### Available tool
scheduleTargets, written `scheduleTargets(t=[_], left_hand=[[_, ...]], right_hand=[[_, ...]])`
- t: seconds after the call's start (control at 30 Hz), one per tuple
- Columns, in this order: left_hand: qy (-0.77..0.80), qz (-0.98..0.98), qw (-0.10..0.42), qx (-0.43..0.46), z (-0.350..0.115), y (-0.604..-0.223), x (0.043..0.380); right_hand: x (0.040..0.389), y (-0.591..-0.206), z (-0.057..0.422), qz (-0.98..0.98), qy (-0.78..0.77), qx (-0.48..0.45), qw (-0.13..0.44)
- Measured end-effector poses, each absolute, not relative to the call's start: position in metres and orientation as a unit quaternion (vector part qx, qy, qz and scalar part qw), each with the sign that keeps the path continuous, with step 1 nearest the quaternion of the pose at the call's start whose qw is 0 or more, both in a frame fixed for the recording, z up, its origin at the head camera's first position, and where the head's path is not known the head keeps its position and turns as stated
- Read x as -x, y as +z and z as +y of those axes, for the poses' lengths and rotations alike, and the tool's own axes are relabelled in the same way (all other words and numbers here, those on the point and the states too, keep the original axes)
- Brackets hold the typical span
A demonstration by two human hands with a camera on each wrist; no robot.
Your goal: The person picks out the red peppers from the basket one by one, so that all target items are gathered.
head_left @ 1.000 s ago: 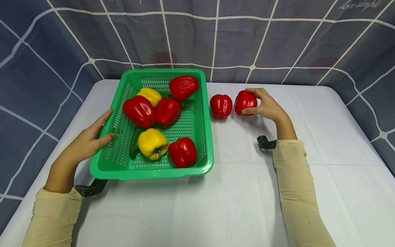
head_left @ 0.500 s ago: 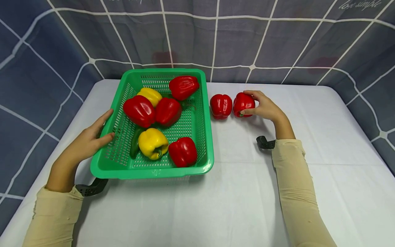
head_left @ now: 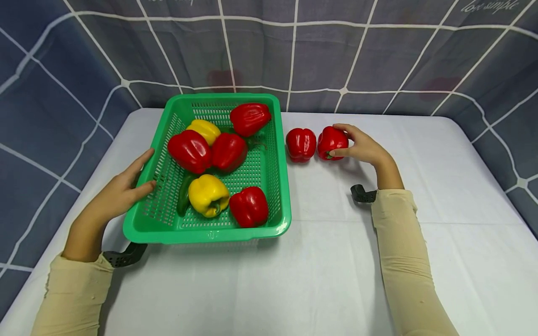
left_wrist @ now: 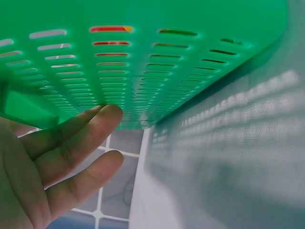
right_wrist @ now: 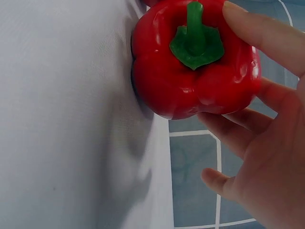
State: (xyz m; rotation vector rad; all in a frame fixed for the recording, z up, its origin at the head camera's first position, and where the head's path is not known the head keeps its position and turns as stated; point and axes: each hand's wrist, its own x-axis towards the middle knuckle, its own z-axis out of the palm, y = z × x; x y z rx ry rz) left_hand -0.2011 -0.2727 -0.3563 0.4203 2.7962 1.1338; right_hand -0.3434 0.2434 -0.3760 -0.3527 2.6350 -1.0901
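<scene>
On the left, a green plastic basket (head_left: 275, 140) holds red and yellow bell peppers and some green ones. My left hand (head_left: 115, 196) holds its left side, thumb and forefinger over the rim; in the left wrist view other fingers (left_wrist: 78, 148) lie by the slotted outer wall. To the right of the basket, my right hand (head_left: 363, 145) grips a red bell pepper (head_left: 331, 140), thumb at the near side by the stem and fingers around the far side. The green stem (right_wrist: 194, 28) shows in the right wrist view. Another red bell pepper (head_left: 300, 144) stands just left of it.
A white cloth (head_left: 328, 270) covers the table. Dark grey-blue checked fabric (head_left: 319, 56) rises at the back and both sides. In the basket lie a yellow pepper (head_left: 208, 196), a long green pepper (head_left: 183, 193) and a red pepper (head_left: 249, 207) near the front.
My right hand shifts the gripped red bell pepper slightly left, closer to the other one, then stays almost still. The left hand and basket barely move.
</scene>
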Motion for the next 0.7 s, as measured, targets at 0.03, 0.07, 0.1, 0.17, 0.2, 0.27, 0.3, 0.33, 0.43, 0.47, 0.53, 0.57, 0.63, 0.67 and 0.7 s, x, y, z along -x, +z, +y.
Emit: scheduleTargets(t=[0.03, 0.07, 0.1, 0.17, 0.2, 0.27, 0.3, 0.33, 0.43, 0.47, 0.53, 0.57, 0.63, 0.67, 0.7], left_hand=[[0.373, 0.916, 0.047, -0.138, -0.2728, -0.3565, 0.201], [0.375, 0.915, 0.048, -0.139, -0.2728, -0.3565, 0.2008], [0.376, 0.915, 0.047, -0.139, -0.2729, -0.3565, 0.2007], [0.377, 0.914, 0.045, -0.14, -0.273, -0.3565, 0.2003], [0.378, 0.914, 0.045, -0.14, -0.273, -0.3566, 0.2002], [0.38, 0.913, 0.045, -0.141, -0.2731, -0.3566, 0.2], [0.379, 0.914, 0.044, -0.141, -0.2731, -0.3566, 0.1999], [0.379, 0.913, 0.044, -0.141, -0.2731, -0.3566, 0.1998], [0.378, 0.914, 0.043, -0.141, -0.273, -0.3566, 0.1997], [0.378, 0.914, 0.042, -0.141, -0.273, -0.3565, 0.1997], [0.378, 0.914, 0.041, -0.142, -0.273, -0.3566, 0.1996], [0.378, 0.914, 0.041, -0.142, -0.273, -0.3566, 0.1997], [0.379, 0.914, 0.042, -0.142, -0.273, -0.3566, 0.1998], [0.379, 0.914, 0.043, -0.142, -0.273, -0.3566, 0.1999], [0.38, 0.913, 0.044, -0.142, -0.2731, -0.3565, 0.2001]], right_hand=[[0.3435, -0.3762, 0.2439, 0.908, -0.378, 0.123, 0.134], [0.3437, -0.3763, 0.2443, 0.907, -0.379, 0.124, 0.135], [0.3439, -0.3764, 0.2446, 0.907, -0.38, 0.124, 0.135], [0.3444, -0.3769, 0.2455, 0.906, -0.382, 0.125, 0.135], [0.3448, -0.3773, 0.2459, 0.906, -0.383, 0.124, 0.135], [0.345, -0.3769, 0.2459, 0.905, -0.383, 0.124, 0.136], [0.345, -0.3768, 0.246, 0.906, -0.382, 0.123, 0.136], [0.345, -0.3767, 0.246, 0.907, -0.38, 0.122, 0.136], [0.3445, -0.3755, 0.2455, 0.911, -0.373, 0.119, 0.133], [0.3443, -0.3751, 0.2454, 0.912, -0.37, 0.118, 0.132], [0.3436, -0.3739, 0.2446, 0.915, -0.365, 0.115, 0.13], [0.3432, -0.3731, 0.2441, 0.916, -0.363, 0.115, 0.129], [0.3422, -0.3714, 0.2432, 0.917, -0.36, 0.117, 0.125], [0.3417, -0.3706, 0.2429, 0.917, -0.36, 0.12, 0.122], [0.3413, -0.3699, 0.2427, 0.918, -0.358, 0.122, 0.118]])
